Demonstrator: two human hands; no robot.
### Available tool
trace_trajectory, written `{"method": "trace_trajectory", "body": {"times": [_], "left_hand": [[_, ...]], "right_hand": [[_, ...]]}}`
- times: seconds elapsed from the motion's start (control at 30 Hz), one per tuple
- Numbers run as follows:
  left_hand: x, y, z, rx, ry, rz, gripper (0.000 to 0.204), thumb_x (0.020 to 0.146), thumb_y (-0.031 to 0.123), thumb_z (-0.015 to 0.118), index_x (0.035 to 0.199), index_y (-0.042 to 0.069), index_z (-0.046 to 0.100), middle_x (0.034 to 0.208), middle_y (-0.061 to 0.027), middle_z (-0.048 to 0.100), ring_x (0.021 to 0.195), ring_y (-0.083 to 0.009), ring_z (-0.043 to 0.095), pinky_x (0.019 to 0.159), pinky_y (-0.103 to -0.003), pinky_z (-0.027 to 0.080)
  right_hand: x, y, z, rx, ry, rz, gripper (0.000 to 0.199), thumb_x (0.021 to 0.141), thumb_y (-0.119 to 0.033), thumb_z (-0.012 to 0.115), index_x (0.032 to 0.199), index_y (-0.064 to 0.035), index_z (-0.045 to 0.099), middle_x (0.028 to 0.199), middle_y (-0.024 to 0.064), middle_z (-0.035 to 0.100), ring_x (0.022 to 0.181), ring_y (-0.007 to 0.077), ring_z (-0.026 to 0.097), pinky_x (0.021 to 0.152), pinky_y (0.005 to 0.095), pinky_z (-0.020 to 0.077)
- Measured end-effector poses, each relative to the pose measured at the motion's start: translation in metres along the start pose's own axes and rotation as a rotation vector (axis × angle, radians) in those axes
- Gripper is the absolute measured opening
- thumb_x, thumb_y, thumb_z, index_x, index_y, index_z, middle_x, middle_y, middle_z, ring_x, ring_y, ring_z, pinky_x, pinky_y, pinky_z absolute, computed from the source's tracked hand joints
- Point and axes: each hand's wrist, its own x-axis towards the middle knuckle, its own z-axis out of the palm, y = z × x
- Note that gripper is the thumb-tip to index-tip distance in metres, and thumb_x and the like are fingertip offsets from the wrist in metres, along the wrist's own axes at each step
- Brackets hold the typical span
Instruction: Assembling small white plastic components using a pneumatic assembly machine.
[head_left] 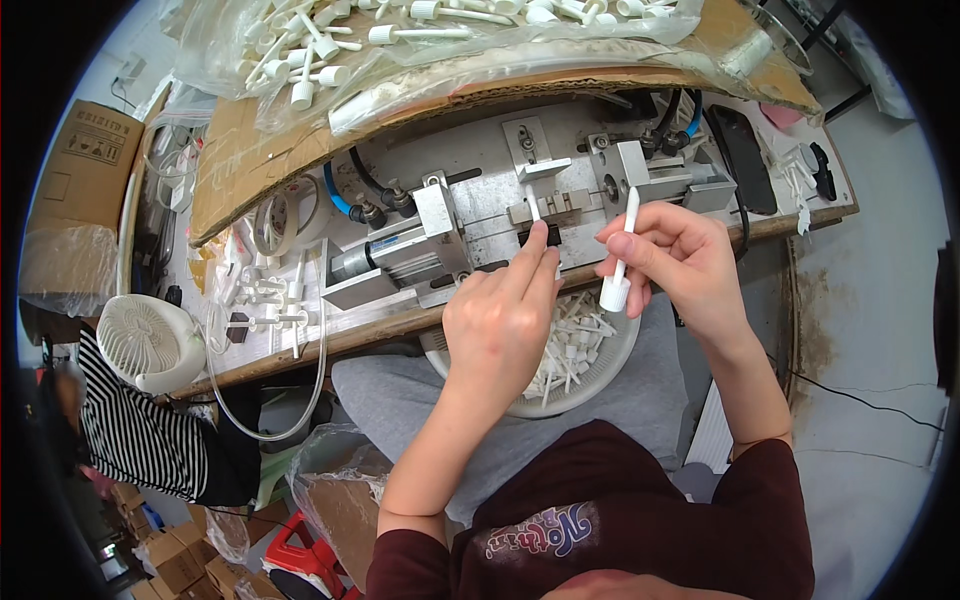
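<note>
My right hand (pixel 672 258) is closed round a white plastic stick with a ribbed cap (pixel 615 292), thumb and fingers pinching the stem. The stem points up and away, cap end toward me. My left hand (pixel 505 325) reaches into the metal clamping fixture (pixel 548 207). Its fingers are stretched forward and close together on a second white stick (pixel 533 205), whose tip shows beyond the fingertips in the fixture's middle. The hand hides the rest of that piece. Metal cylinder units flank the fixture, the left one (pixel 395 252) nearer my left wrist.
A white basket (pixel 628 352) of small white parts sits on my lap below the bench edge. Cardboard (pixel 230 165) above the fixture carries a heap of capped sticks (pixel 320 45). A small fan (pixel 150 343) stands left, a phone (pixel 740 158) lies right.
</note>
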Motion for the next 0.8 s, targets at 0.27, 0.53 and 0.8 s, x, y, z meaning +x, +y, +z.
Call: {"method": "trace_trajectory", "body": {"times": [0.27, 0.53, 0.8], "left_hand": [[0.006, -0.004, -0.001, 0.011, -0.044, -0.025, 0.028, 0.074, 0.014, 0.081, 0.101, 0.009, 0.075, 0.115, -0.0012, 0.074, 0.059, -0.0196, 0.063, 0.059, -0.03, 0.052], [0.01, 0.008, -0.023, -0.446, 0.062, 0.118, 0.039, 0.076, 0.005, 0.078, 0.114, -0.001, 0.069, 0.113, -0.013, 0.07, 0.088, -0.0259, 0.071, 0.073, -0.034, 0.058], [0.005, 0.003, -0.031, -0.396, 0.142, -0.006, 0.031, 0.076, -0.001, 0.077, 0.106, -0.001, 0.071, 0.102, -0.0103, 0.068, 0.084, -0.0243, 0.069, 0.068, -0.033, 0.056]], "right_hand": [[0.002, 0.005, -0.004, 0.008, 0.014, -0.027, 0.013, 0.094, -0.011, 0.072, 0.092, 0.0009, 0.067, 0.074, 0.0066, 0.07, 0.05, 0.0051, 0.058, 0.045, 0.0177, 0.0429], [0.005, -0.001, 0.012, 0.137, -0.026, 0.003, 0.02, 0.096, -0.016, 0.071, 0.085, -0.0017, 0.063, 0.067, 0.0029, 0.064, 0.05, 0.0057, 0.058, 0.046, 0.0182, 0.0434], [0.054, -0.061, 0.004, -0.549, 0.211, -0.605, 0.017, 0.097, -0.016, 0.065, 0.107, -0.0024, 0.067, 0.079, 0.0011, 0.068, 0.063, 0.0056, 0.062, 0.052, 0.019, 0.043]]}}
